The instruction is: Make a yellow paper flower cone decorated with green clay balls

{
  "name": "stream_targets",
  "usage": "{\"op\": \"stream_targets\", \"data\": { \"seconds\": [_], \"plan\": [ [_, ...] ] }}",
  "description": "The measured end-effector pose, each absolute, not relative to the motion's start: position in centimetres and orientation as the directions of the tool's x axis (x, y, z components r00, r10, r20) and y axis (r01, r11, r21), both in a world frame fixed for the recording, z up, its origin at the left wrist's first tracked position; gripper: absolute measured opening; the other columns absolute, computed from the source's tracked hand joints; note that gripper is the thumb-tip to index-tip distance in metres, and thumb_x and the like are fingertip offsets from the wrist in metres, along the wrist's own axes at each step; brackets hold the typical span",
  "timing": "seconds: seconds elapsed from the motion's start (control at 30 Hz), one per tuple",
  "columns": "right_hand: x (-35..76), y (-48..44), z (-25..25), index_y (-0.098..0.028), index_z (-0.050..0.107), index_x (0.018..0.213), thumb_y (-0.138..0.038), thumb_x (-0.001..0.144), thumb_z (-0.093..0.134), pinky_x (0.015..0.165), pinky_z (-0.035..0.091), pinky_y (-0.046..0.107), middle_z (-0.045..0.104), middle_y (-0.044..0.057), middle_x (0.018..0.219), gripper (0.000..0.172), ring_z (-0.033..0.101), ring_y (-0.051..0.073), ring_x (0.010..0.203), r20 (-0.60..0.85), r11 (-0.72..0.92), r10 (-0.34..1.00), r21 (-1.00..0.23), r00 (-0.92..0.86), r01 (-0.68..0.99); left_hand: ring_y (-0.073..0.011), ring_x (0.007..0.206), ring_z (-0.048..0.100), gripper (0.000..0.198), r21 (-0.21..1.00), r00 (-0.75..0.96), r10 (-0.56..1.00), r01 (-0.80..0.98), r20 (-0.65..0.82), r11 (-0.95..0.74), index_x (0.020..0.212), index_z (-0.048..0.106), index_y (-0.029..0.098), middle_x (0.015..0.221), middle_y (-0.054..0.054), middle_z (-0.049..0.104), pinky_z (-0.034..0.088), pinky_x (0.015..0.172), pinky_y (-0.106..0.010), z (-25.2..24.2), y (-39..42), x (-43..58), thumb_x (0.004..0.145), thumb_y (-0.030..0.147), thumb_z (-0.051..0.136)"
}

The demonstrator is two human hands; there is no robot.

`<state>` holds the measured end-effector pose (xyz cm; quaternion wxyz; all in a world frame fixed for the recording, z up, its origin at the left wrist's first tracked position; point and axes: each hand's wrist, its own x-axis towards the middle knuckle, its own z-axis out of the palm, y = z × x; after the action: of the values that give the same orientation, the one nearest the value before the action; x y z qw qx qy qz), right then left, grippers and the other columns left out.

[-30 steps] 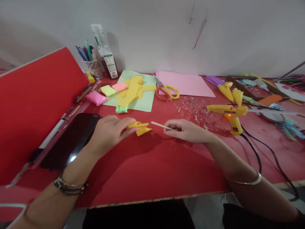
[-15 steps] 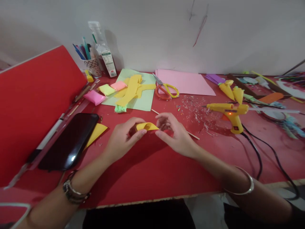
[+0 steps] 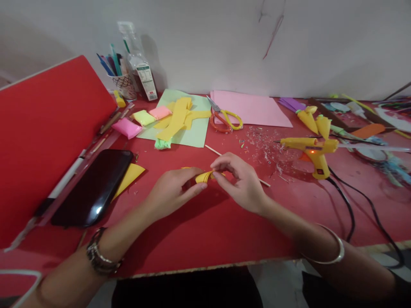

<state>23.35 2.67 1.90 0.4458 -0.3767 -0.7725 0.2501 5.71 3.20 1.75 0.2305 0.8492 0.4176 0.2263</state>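
A piece of yellow paper [image 3: 203,176], curled into layers, is held between both hands above the red table. My left hand [image 3: 175,186] is closed on its left part, thumb in front and fingers behind. My right hand [image 3: 236,179] pinches its right end between thumb and fingertips. The far side of the paper is hidden by the fingers. Behind my right hand a thin wooden stick [image 3: 212,149] lies on the table, partly covered by the hand.
A yellow glue gun [image 3: 308,147] with a lit orange light and black cord stands at right. Scissors [image 3: 226,121] lie on pink paper [image 3: 257,109]. Yellow strips [image 3: 180,117] rest on green paper [image 3: 197,139]. A phone [image 3: 96,188] lies at left; a bottle [image 3: 146,81] stands behind.
The yellow paper's open curl has become tighter, with layered edges facing me. Both hands have drawn closer together, and my right fingertips now pinch the paper.
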Motion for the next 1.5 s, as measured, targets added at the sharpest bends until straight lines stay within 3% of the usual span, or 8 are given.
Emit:
{"op": "stream_targets", "data": {
  "seconds": [0.33,0.6,0.73,0.93,1.07,1.5],
  "plan": [
    [23.7,2.7,2.6,-0.018,0.051,0.081,-0.005,0.078,0.046,0.070,0.045,0.026,0.060,0.002,0.078,0.015,0.055,0.011,0.075,0.578,0.724,0.687,-0.598,-0.441,0.344,-0.0130,0.065,0.056,0.024,0.635,0.662,0.739,0.519,0.125,-0.572,0.088,0.054,0.016,0.076,-0.002,0.063,0.040,0.058,-0.023,2.0,3.2,5.9,0.084,0.030,0.036],
    [23.8,2.6,2.6,-0.019,0.053,0.081,-0.006,0.079,0.047,0.070,0.045,0.027,0.060,0.002,0.078,0.015,0.055,0.011,0.077,0.554,0.735,0.658,-0.622,-0.511,0.271,-0.0122,0.061,0.054,0.020,0.704,0.732,0.675,0.431,0.093,-0.564,0.084,0.053,0.015,0.072,-0.002,0.061,0.040,0.058,-0.024,2.0,3.1,5.7,0.083,0.027,0.036],
    [23.7,2.4,2.7,-0.020,0.051,0.083,-0.009,0.077,0.052,0.070,0.046,0.026,0.057,0.002,0.081,0.012,0.054,0.011,0.079,0.579,0.741,0.652,-0.624,-0.490,0.250,-0.0112,0.061,0.053,0.021,0.786,0.754,0.654,0.367,0.062,-0.497,0.084,0.053,0.016,0.069,0.000,0.059,0.041,0.058,-0.023,2.1,2.9,5.6,0.083,0.032,0.041],
    [23.9,2.4,3.0,-0.021,0.050,0.079,-0.017,0.072,0.059,0.070,0.044,0.030,0.048,0.002,0.081,0.011,0.050,0.014,0.079,0.706,0.799,0.598,-0.489,-0.381,0.349,-0.0069,0.050,0.051,0.018,0.923,0.687,0.727,0.282,-0.003,-0.262,0.083,0.050,0.015,0.070,0.001,0.057,0.042,0.051,-0.020,2.4,3.0,5.8,0.083,0.030,0.041],
    [24.4,2.7,2.8,-0.022,0.055,0.076,-0.020,0.076,0.054,0.070,0.043,0.031,0.044,0.003,0.084,0.002,0.048,0.014,0.081,0.629,0.790,0.609,-0.428,-0.484,0.438,-0.0062,0.047,0.050,0.014,0.933,0.636,0.772,0.285,-0.011,-0.221,0.081,0.048,0.015,0.070,0.002,0.058,0.043,0.053,-0.020,2.6,3.1,5.8,0.082,0.029,0.043],
    [24.7,3.1,2.4,-0.022,0.060,0.078,-0.025,0.080,0.052,0.073,0.041,0.033,0.049,0.004,0.089,0.009,0.047,0.016,0.084,0.527,0.790,0.610,-0.348,-0.592,0.504,-0.0056,0.046,0.053,0.016,0.921,0.573,0.819,0.300,0.036,-0.250,0.093,0.049,0.018,0.069,0.004,0.059,0.045,0.054,-0.019,2.6,3.0,5.7,0.079,0.025,0.045]
  ]
}}
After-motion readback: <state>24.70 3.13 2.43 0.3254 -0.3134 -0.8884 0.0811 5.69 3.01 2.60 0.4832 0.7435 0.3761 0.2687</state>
